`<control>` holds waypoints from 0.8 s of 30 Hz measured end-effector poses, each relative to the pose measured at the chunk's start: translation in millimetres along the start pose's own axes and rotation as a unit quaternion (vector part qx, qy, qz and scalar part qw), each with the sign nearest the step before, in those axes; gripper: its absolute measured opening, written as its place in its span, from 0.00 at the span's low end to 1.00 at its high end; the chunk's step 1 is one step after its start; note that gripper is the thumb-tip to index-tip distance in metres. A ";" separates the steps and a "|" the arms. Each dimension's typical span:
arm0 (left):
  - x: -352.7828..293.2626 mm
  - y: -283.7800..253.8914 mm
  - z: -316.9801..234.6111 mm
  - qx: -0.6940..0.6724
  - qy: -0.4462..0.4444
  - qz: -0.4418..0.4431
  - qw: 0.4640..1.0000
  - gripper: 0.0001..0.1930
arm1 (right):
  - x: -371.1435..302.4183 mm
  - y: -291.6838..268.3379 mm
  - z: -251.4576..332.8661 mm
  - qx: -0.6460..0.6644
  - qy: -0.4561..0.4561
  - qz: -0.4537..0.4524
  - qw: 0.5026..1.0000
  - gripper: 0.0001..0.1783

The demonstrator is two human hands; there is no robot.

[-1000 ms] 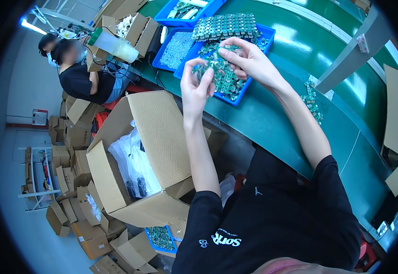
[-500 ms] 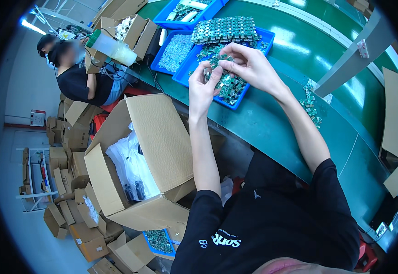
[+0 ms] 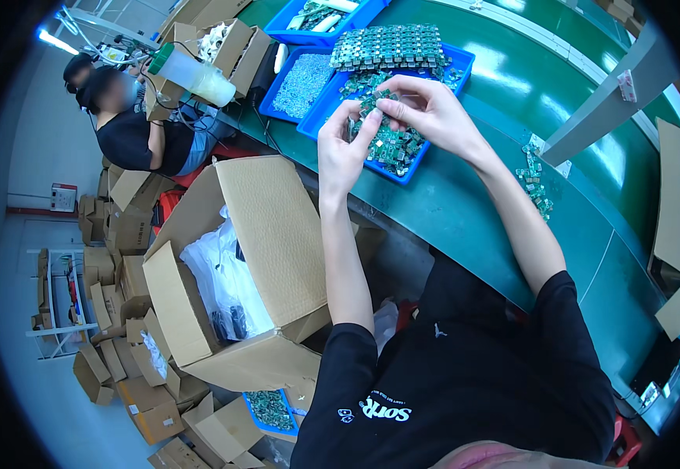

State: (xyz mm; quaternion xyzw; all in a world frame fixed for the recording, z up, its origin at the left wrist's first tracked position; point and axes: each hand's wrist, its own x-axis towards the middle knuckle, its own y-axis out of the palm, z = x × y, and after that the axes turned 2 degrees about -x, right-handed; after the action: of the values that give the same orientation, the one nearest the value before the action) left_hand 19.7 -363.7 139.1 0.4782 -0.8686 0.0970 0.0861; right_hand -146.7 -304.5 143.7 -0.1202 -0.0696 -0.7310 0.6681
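Observation:
My left hand (image 3: 342,156) and my right hand (image 3: 431,117) meet over a blue tray (image 3: 465,69). Between their closed fingertips is a strip of small green circuit boards (image 3: 370,100), partly covered by the fingers. Loose little circuit boards (image 3: 397,150) lie heaped below the hands in the tray's near half. Across its far end rests a stack of unseparated circuit board panels (image 3: 390,48).
Left of the tray stands a blue bin of small clear-looking pieces (image 3: 301,87). Loose boards (image 3: 533,180) lie on the green bench (image 3: 465,203) near a grey post (image 3: 601,98). An open cardboard box (image 3: 273,242) stands beside my left arm; a co-worker (image 3: 133,141) sits beyond.
Both hands stay together over the tray, with only small finger movements. More of the green strip shows above my left thumb. The whole view has shifted slightly.

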 end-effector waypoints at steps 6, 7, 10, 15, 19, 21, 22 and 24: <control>-4.4 4.5 -11.5 0.133 0.100 -0.058 0.984 0.08 | -4.5 2.8 7.1 -0.088 -0.065 -0.038 0.993 0.12; -5.7 6.7 -14.7 0.133 0.099 -0.058 0.984 0.08 | -5.5 4.7 8.5 -0.116 -0.075 -0.056 0.989 0.12; -8.8 13.5 -22.8 0.167 0.122 -0.093 0.974 0.08 | -7.2 11.3 12.2 -0.158 -0.106 -0.090 0.978 0.12; -10.0 18.4 -22.2 0.162 0.125 -0.112 0.972 0.07 | -8.0 18.4 10.8 -0.210 -0.164 -0.142 0.953 0.13; -9.8 22.2 -15.1 0.216 0.144 -0.137 0.956 0.08 | -9.9 24.2 7.5 -0.242 -0.188 -0.171 0.936 0.13; -9.2 25.0 -11.9 0.209 0.129 -0.154 0.957 0.10 | -9.8 22.8 6.7 -0.254 -0.194 -0.181 0.930 0.13; -8.5 26.0 -9.8 0.205 0.122 -0.163 0.957 0.10 | -8.0 19.6 5.9 -0.246 -0.184 -0.179 0.935 0.14; -7.5 21.1 -6.1 0.177 0.100 -0.170 0.964 0.11 | -3.2 16.1 5.3 -0.223 -0.167 -0.168 0.945 0.14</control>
State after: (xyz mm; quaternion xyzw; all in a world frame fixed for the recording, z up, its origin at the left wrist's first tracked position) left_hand 6.2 -345.0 141.3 0.6139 -0.7306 0.2811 0.1017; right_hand -130.0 -301.6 146.9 -0.3735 -0.0345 -0.7988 0.4704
